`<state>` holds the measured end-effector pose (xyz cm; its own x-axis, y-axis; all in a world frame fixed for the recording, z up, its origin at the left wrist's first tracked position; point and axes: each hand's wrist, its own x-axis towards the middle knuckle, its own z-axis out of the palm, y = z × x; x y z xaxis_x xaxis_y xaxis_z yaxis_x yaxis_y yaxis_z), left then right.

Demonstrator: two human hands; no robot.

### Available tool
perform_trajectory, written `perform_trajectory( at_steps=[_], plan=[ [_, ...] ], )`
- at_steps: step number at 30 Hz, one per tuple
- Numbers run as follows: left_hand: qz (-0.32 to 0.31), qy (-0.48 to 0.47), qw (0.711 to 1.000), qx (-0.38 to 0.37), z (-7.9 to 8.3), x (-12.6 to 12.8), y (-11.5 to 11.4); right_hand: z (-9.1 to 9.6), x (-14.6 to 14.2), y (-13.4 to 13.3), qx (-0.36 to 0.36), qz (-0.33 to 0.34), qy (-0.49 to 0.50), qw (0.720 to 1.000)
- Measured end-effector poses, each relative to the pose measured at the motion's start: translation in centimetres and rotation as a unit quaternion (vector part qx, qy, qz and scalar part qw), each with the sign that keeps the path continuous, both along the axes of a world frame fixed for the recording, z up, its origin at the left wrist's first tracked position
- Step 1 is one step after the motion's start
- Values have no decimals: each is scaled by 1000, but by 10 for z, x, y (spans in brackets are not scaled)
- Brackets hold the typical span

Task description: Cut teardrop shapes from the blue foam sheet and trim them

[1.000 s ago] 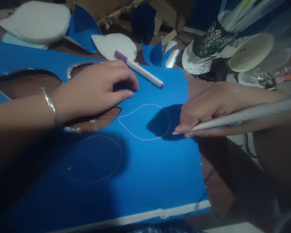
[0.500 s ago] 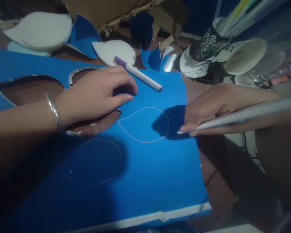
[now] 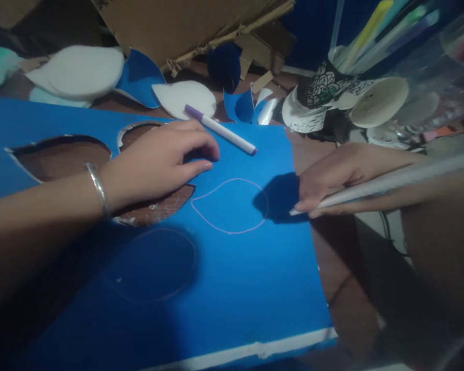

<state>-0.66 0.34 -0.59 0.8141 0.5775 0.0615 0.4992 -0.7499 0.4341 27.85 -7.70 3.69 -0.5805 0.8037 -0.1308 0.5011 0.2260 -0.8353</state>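
Observation:
A large blue foam sheet (image 3: pixel 232 288) lies across the table, with petal-shaped holes cut in its left part. A purple petal outline (image 3: pixel 230 206) is drawn near its middle, and a fainter outline (image 3: pixel 154 265) sits lower left in shadow. My left hand (image 3: pixel 160 159), with a silver bangle on its wrist, rests on the sheet with curled fingers pressing it down beside a hole. My right hand (image 3: pixel 328 178) grips a long white rod-like tool (image 3: pixel 390 183), its tip at the sheet's right edge. A purple-capped white marker (image 3: pixel 220 130) lies just beyond my left fingers.
Cut white and blue petal pieces (image 3: pixel 81 69) lie at the back with cardboard (image 3: pixel 185 23). A patterned paper cup (image 3: pixel 320 95) and a white cup on its side (image 3: pixel 379 100) sit at the back right. Bare brown table (image 3: pixel 344 288) shows to the sheet's right.
The view has tilted, so everything sits lower in the frame. My right hand with the white tool has drawn slightly right, off the outline to the sheet's edge. My left hand stays put.

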Motion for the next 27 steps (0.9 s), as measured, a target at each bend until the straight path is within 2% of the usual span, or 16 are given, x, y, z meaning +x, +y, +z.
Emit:
perform_trajectory(
  at_steps=[1, 3, 9, 11, 13, 16, 18, 19, 21, 24, 27],
  plan=[
    [1, -2, 1000, -4, 0, 0, 0, 0, -2, 0, -29, 81, -9, 996],
    [6, -7, 1000, -17, -1, 0, 1, -1, -6, -2, -58, 154, 4, 986],
    [11, -14, 999, -30, -3, 0, 4, -13, 5, -14, -95, 72, 142, 983],
    [9, -14, 999, -28, -2, 0, 4, -14, 14, -19, -70, 22, 173, 982],
    [7, -16, 999, -28, -2, -1, 4, -15, 18, -27, 3, -58, 189, 980],
    [-2, -21, 999, -31, -1, -1, 5, -19, 11, -42, 108, -194, 121, 967],
    [-10, -19, 999, -37, -1, -1, 7, -25, -5, -53, 130, -291, 65, 946],
    [-13, -18, 999, -40, -1, 0, 7, -30, -15, -57, 119, -323, 80, 936],
    [-16, -20, 999, -41, -1, 1, 9, -39, -36, -63, 99, -402, 153, 897],
    [-18, -23, 999, -33, 0, 3, 12, -47, -59, -63, 97, -435, 182, 877],
    [-20, -7, 1000, -9, 6, 3, 11, -47, -68, -61, 78, -433, 181, 880]
  ],
)
